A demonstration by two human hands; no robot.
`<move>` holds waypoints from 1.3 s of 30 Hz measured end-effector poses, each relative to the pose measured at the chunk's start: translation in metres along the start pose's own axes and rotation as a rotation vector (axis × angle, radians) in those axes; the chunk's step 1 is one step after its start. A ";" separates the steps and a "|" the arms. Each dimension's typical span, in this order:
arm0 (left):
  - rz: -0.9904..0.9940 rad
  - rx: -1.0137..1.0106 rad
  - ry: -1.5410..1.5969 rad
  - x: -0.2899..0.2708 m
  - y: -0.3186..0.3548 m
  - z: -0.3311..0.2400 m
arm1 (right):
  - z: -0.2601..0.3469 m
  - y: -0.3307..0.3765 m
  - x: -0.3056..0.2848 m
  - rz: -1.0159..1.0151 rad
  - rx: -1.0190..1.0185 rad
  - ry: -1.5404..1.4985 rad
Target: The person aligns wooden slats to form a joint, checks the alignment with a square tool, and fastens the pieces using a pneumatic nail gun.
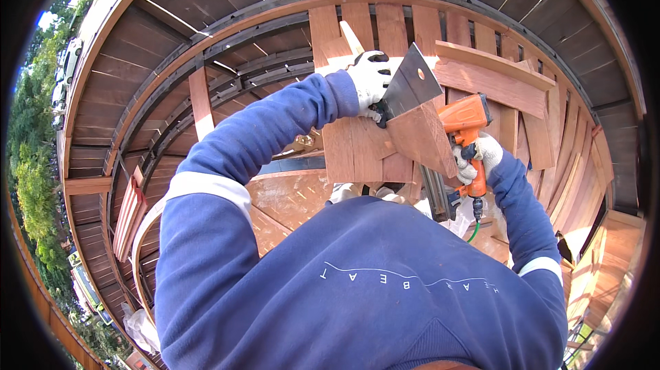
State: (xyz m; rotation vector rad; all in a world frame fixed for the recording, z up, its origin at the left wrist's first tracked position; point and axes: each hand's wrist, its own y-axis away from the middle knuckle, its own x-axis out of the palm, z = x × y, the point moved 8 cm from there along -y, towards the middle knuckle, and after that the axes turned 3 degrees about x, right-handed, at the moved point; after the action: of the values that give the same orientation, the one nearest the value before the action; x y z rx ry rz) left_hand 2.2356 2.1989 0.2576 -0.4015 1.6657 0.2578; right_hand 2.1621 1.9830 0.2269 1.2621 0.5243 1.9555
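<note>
My left hand (372,81), in a white glove with black fingertips, is closed on the left edge of a dark flat plate (412,82) with a small hole in it. Against the plate's lower edge sits a reddish-brown wooden board (421,137); whether the two are joined I cannot tell. In my right hand (479,157), also gloved, is the grip of an orange nail gun (465,114). Its head lies beside the board's right side, and a green hose (474,232) hangs from its handle. The gun's nose is partly hidden behind the board.
Reddish wooden shingles (392,29) overlap in rows ahead and to the right. A loose plank (491,66) lies across them. Curved dark framing (227,88) with gaps is on the left. Bundled wooden strips (128,215) rest at far left, and trees (34,191) show beyond the edge.
</note>
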 end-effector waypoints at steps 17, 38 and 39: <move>-0.001 -0.107 0.069 0.000 0.004 0.003 | -0.071 0.106 0.010 -0.590 -0.557 0.258; 0.003 -0.216 0.175 -0.016 0.005 -0.008 | -0.123 0.126 0.036 -0.768 -0.628 0.464; 0.019 -0.225 0.156 -0.014 0.005 -0.006 | -0.124 0.126 0.035 -0.764 -0.617 0.467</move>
State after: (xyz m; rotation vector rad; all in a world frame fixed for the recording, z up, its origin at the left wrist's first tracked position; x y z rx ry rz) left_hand 2.2291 2.2024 0.2716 -0.5878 1.8005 0.4398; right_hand 1.9969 1.9354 0.2789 0.1545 0.4733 1.5355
